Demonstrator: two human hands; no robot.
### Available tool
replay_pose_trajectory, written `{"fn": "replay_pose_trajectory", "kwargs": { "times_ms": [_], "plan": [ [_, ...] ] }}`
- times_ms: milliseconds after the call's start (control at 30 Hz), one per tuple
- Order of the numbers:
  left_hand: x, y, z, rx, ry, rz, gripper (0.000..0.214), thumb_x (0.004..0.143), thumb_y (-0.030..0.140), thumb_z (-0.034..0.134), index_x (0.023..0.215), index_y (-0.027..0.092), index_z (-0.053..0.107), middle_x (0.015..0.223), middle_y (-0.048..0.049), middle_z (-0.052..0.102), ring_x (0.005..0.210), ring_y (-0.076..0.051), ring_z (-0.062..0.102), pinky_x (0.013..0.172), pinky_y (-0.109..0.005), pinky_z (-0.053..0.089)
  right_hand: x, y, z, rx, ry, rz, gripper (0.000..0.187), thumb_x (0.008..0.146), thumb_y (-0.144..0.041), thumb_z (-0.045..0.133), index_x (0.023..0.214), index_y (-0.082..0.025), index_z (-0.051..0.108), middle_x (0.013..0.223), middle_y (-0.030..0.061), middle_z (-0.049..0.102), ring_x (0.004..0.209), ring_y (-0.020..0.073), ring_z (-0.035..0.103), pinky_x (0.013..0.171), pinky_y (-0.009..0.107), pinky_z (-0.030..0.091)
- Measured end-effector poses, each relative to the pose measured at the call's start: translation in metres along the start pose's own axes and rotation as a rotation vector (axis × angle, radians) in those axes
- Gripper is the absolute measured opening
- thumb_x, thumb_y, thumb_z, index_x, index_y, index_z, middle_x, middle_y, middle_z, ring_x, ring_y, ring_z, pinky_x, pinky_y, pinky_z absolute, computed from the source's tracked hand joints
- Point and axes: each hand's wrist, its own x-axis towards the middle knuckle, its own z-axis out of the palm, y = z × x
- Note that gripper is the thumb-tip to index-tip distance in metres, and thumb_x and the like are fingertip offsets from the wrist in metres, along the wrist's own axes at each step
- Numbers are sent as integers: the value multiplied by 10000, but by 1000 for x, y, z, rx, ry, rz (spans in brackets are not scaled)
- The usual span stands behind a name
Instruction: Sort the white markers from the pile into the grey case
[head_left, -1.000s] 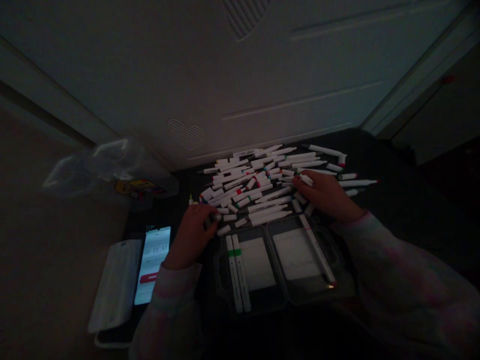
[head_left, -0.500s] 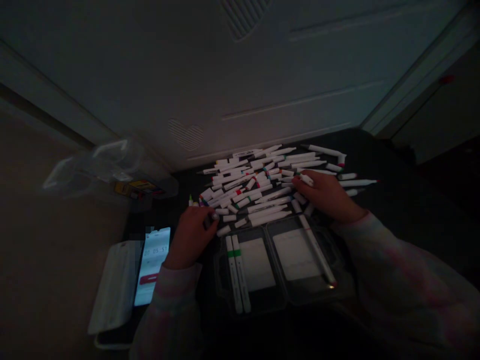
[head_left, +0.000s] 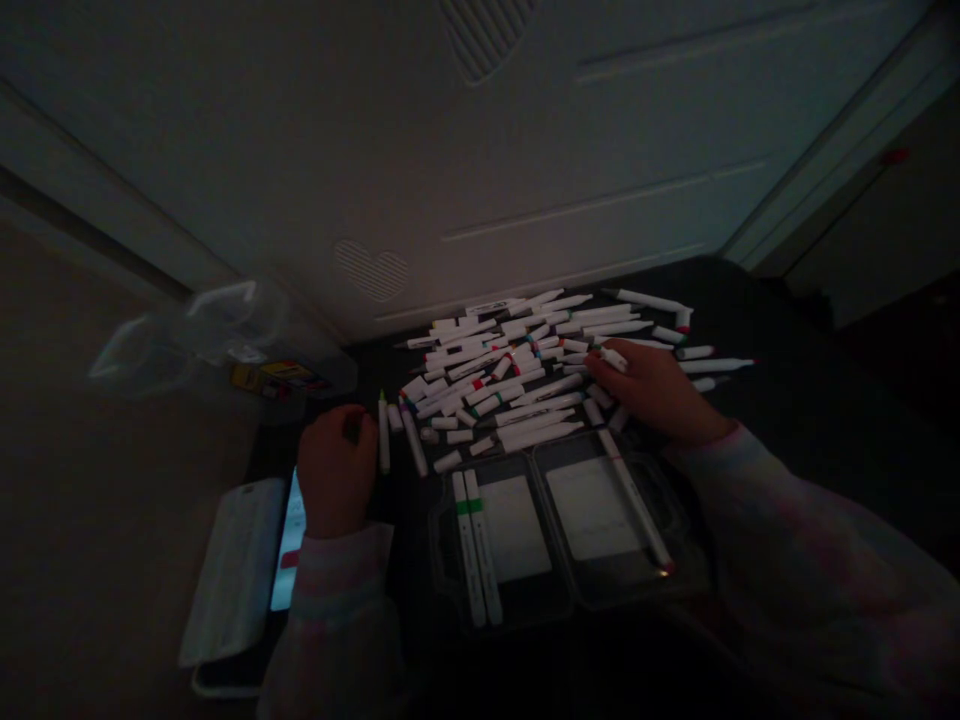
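My right hand (head_left: pixel 652 395) is closed round a white marker (head_left: pixel 613 359) at the right side of the pile; only a short white end shows past the fingers. My left hand (head_left: pixel 337 470) is curled over the upper part of a lit phone (head_left: pixel 289 555); what its fingers hold, if anything, is hidden. Just right of it lie a green-tipped marker (head_left: pixel 384 432) and a purple-tipped marker (head_left: pixel 413 437). Below the hands, an open clear case (head_left: pixel 559 540) holds two green-banded markers (head_left: pixel 476 550) on its left side and a single long marker (head_left: pixel 636 500) on its right.
Loose white markers and caps (head_left: pixel 517 365) spread over the dark tabletop (head_left: pixel 810 430). A clear plastic container (head_left: pixel 300 330) stands at the back left. A white panel with raised hearts (head_left: pixel 525 190) rises behind the table. The phone's flap cover (head_left: pixel 232 570) lies at the left.
My left hand has moved left, away from the pile's edge and over the phone, uncovering the green-tipped and purple-tipped markers. My right hand has stayed in place.
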Motion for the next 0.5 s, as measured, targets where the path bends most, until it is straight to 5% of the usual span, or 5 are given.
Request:
{"fn": "replay_pose_trajectory", "kwargs": {
  "times_ms": [167,500],
  "plan": [
    [0,1,4,47,-97,97,319,764,324,423,921,129,621,869,-107,633,838,-246,552,789,-367,409,0,0,0,-13,-9,2,214,794,-337,439,702,-186,561,627,33,600,600,175,546,551,261,353],
    [-1,4,17,141,-95,248,283,776,314,419,834,133,628,860,-124,641,851,-256,551,800,-387,380,0,0,1,-17,-4,16,227,793,-363,444,736,-189,578,655,37,622,607,183,563,546,264,361]
  ]
}}
